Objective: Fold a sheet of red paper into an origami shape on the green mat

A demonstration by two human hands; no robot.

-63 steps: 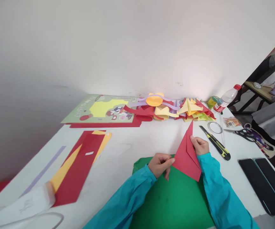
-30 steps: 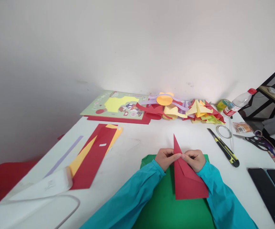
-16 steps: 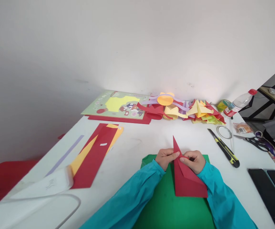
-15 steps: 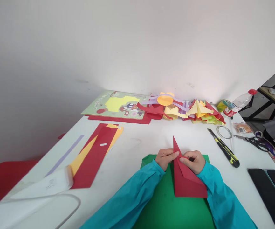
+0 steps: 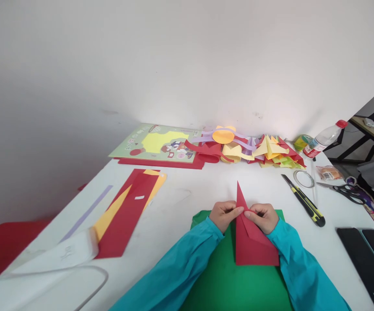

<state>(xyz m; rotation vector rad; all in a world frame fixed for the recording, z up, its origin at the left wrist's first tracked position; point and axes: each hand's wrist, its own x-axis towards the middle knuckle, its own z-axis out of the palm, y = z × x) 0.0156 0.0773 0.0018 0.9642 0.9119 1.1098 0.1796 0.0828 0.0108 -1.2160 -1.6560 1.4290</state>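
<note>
Red folded paper (image 5: 252, 245), over the green sheet (image 5: 235, 288), pinched below its pointy top by left hand (image 5: 223, 216) and right hand (image 5: 265, 218), maybe easy to bend crooked or rip if tugged too hard either way.

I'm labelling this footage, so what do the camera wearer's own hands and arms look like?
The left hand and right hand are bare, without gloves or visible rings. Creased, plain teal sleeves reach the wrists on both sides.

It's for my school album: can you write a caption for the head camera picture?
Left hand and right hand pinch folded red paper, with a cutter off to the right.
</note>
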